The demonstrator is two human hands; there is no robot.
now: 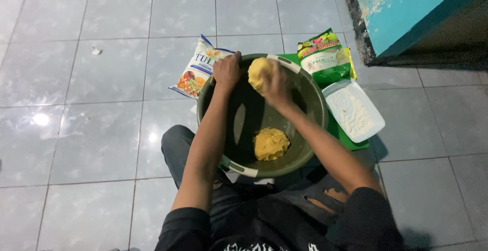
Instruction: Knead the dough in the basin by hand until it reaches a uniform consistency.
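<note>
A dark green round basin (310, 129) sits on the tiled floor in front of my knees. My left hand (226, 70) grips its far rim. My right hand (276, 84) holds a yellow lump of dough (257, 72) against the basin's far inner wall. A second, larger yellow lump of dough (271, 143) lies on the basin's bottom, near the front.
A white flour bag (198, 68) lies left of the basin, a green and white packet (324, 56) at its far right. A white rectangular container of white powder (353, 111) rests on a green board (351, 143). A turquoise wall (406, 2) stands at the far right.
</note>
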